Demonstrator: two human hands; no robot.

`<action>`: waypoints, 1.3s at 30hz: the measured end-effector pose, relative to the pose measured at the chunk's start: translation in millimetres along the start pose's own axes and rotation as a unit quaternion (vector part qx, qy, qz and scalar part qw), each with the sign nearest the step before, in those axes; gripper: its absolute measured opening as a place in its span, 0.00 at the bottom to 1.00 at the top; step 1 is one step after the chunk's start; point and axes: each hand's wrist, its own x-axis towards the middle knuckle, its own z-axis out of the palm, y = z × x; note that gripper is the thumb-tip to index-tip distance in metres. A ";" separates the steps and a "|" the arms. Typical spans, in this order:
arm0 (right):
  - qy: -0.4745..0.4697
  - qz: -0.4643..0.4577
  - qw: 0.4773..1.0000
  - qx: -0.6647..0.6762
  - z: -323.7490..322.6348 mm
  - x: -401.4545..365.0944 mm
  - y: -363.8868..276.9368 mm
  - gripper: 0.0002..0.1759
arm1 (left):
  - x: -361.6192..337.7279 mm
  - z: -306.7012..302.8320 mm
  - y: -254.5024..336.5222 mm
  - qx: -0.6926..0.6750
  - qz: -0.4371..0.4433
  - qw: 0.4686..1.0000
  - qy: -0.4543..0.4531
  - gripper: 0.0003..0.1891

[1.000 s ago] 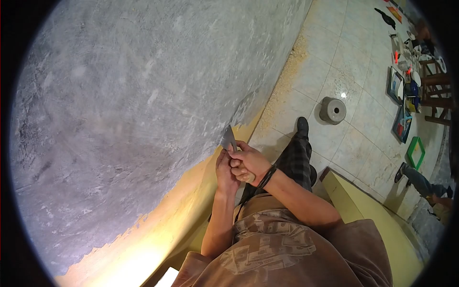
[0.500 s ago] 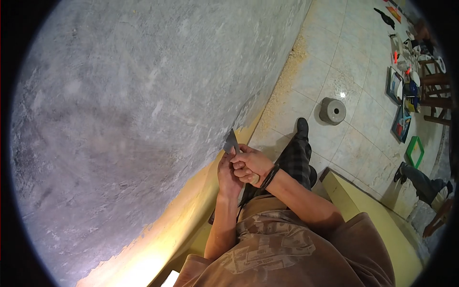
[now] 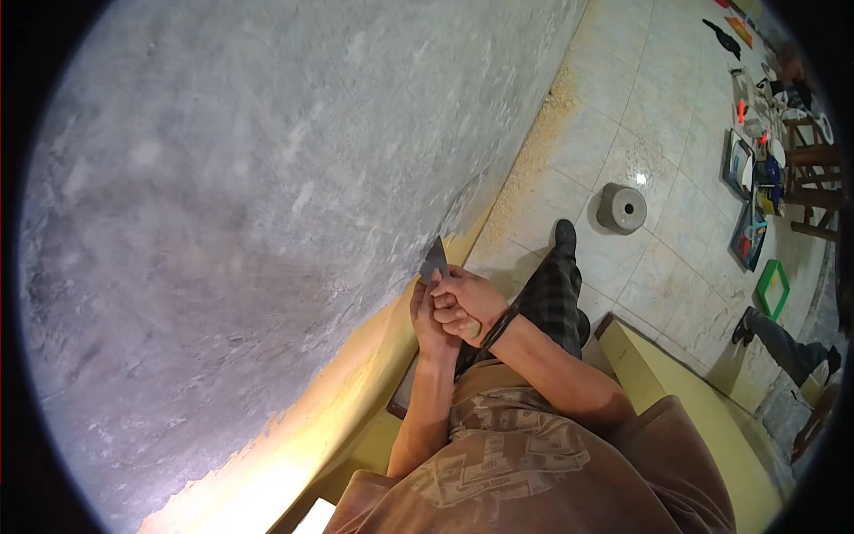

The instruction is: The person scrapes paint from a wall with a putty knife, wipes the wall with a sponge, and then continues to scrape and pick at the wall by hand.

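Note:
A putty knife (image 3: 434, 260) with a dark triangular metal blade points up and away from me, its edge at the border between grey wall and bare yellow strip. My right hand (image 3: 471, 304), with dark bands at the wrist, is closed around its handle; the handle's pale end shows below the fingers. Beside it my left hand (image 3: 429, 322) is closed in, its fingers at the base of the blade, partly hidden by the right hand. Rough, flaking grey coating covers the wall (image 3: 240, 214). Along its lower edge runs an exposed yellow strip (image 3: 347, 360).
Scraped crumbs (image 3: 543, 133) lie along the wall's foot on the tiled floor (image 3: 658, 116). A round grey stool-like object (image 3: 622, 209) stands ahead right. Paint trays (image 3: 738, 165), a green frame (image 3: 773, 289) and wooden stools (image 3: 814, 178) are farther right, near another person's leg (image 3: 783, 343).
The blade and both hands have shifted very slightly to the right in view, along with the floor objects. Both hands keep their hold on the putty knife.

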 end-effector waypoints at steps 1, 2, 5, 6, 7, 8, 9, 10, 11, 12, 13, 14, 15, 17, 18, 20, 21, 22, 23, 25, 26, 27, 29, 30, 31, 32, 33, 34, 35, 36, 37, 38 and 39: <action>-0.004 -0.006 1.000 -0.004 3.2 -1.5 -3.2 0.06 | 3.4 3.0 -0.5 -0.001 0.003 1.000 -0.008 0.04; 0.011 -0.010 1.000 -0.019 4.8 -7.1 0.2 0.06 | -0.3 2.9 -2.3 0.006 0.010 1.000 0.006 0.05; 0.038 -0.018 0.999 -0.031 11.3 -2.3 -1.2 0.05 | 3.1 6.1 -2.4 0.019 0.007 0.998 0.066 0.05; 0.054 -0.015 0.998 -0.030 9.4 -2.5 5.4 0.05 | -4.0 2.2 -3.2 0.021 -0.005 0.993 0.120 0.05; 0.051 -0.015 0.998 -0.034 4.5 2.7 9.8 0.05 | -5.0 -1.7 -3.8 0.019 0.000 0.993 0.118 0.05; 0.048 -0.006 0.999 -0.010 -2.8 13.6 9.7 0.05 | 2.2 -7.3 -5.8 0.016 -0.009 0.994 0.107 0.05; 0.050 0.005 0.999 0.017 -7.2 18.9 9.2 0.05 | 9.2 -17.8 -10.1 0.015 -0.023 0.995 0.100 0.05; 0.046 -0.009 0.998 0.035 -2.1 9.1 13.0 0.05 | 8.6 -28.9 -10.2 -0.040 -0.038 0.998 0.021 0.05; 0.050 -0.006 0.998 0.039 3.5 1.4 14.1 0.05 | 8.1 -40.9 -10.6 -0.091 -0.060 0.992 -0.057 0.05; 0.039 -0.014 0.999 0.004 9.4 -4.4 11.5 0.04 | 1.5 -22.6 -5.0 -0.060 -0.040 0.997 -0.023 0.06; 0.030 -0.016 0.999 -0.030 10.2 -7.6 13.3 0.04 | 0.3 -20.0 -3.5 -0.046 -0.029 0.999 -0.002 0.06; 0.017 -0.012 1.000 -0.014 7.6 -4.8 12.3 0.05 | -1.0 -17.3 -2.0 -0.031 -0.020 0.999 0.018 0.06; 0.018 -0.010 1.000 -0.016 4.2 -0.8 8.6 0.05 | 2.7 -18.6 -2.1 -0.045 -0.032 0.998 0.013 0.06; -0.012 0.027 1.000 0.007 -5.0 3.9 4.6 0.05 | 1.5 -20.7 -6.3 -0.064 -0.043 0.997 0.014 0.06; 0.004 0.022 1.000 0.019 -1.4 1.1 4.2 0.07 | 1.0 -15.0 -6.1 -0.039 -0.035 0.999 0.017 0.06; 0.010 0.008 1.000 -0.004 5.5 -12.6 7.4 0.06 | -2.3 -4.9 -3.0 -0.010 -0.026 0.999 0.021 0.06; 0.016 -0.010 1.000 -0.024 10.1 -16.6 7.3 0.06 | -4.0 4.9 0.6 0.006 -0.009 0.999 0.032 0.06; 0.017 -0.007 1.000 -0.023 6.8 -12.3 8.0 0.06 | -7.1 8.5 2.1 0.021 0.007 0.999 0.048 0.06; 0.015 -0.004 1.000 -0.015 1.1 -3.4 6.5 0.04 | -5.2 4.9 0.8 0.020 0.007 0.998 0.052 0.06; 0.010 -0.003 1.000 -0.013 -3.2 2.6 4.5 0.03 | 6.4 -5.6 -7.5 -0.004 0.001 0.999 0.039 0.06; 0.013 -0.008 1.000 -0.005 -4.5 4.3 3.6 0.05 | 8.3 -18.2 -9.7 -0.024 -0.001 0.999 -0.028 0.07; 0.018 -0.009 1.000 0.005 -2.4 2.1 4.6 0.07 | 1.8 -14.1 -9.0 -0.024 -0.002 0.999 -0.027 0.07; 0.029 -0.020 0.998 -0.054 8.2 -3.0 1.4 0.06 | -4.1 -1.5 -2.1 0.041 0.027 0.999 0.007 0.06; 0.025 -0.031 0.998 -0.044 7.3 1.6 1.1 0.03 | -8.8 10.2 -1.6 0.029 0.037 0.996 0.078 0.06; 0.024 -0.036 0.998 -0.035 2.9 3.0 7.8 0.01 | -14.7 0.0 -4.5 0.032 0.034 0.995 0.088 0.06; 0.019 -0.008 0.996 0.087 -19.2 30.4 15.0 0.02 | -6.5 -13.3 -10.0 0.011 -0.005 0.994 0.106 0.05; 0.008 -0.022 0.997 0.080 -15.3 30.0 5.0 0.02 | 15.0 -22.2 -15.2 -0.009 -0.041 0.993 0.110 0.04; 0.020 -0.026 0.999 0.035 -12.2 22.8 1.6 0.03 | 18.1 -27.5 -12.8 -0.065 -0.045 0.997 -0.010 0.04; 0.041 -0.018 0.999 -0.003 -12.2 12.5 9.7 0.03 | 10.8 -38.0 -16.8 -0.063 -0.049 0.997 -0.004 0.04; 0.048 -0.035 0.997 -0.041 6.9 -8.8 8.6 0.04 | -3.0 -13.8 -4.9 -0.014 -0.029 0.999 0.018 0.04; 0.050 -0.034 0.997 -0.038 6.5 -6.4 6.4 0.04 | -8.4 0.2 0.6 0.034 -0.009 0.999 0.039 0.05; 0.035 -0.021 0.999 -0.026 5.6 -5.4 6.8 0.05 | -6.2 0.9 -0.5 0.019 -0.003 0.998 0.067 0.07; 0.015 -0.015 1.000 -0.021 7.1 -3.4 4.2 0.06 | -5.6 -1.7 -0.9 0.019 -0.002 0.998 0.067 0.07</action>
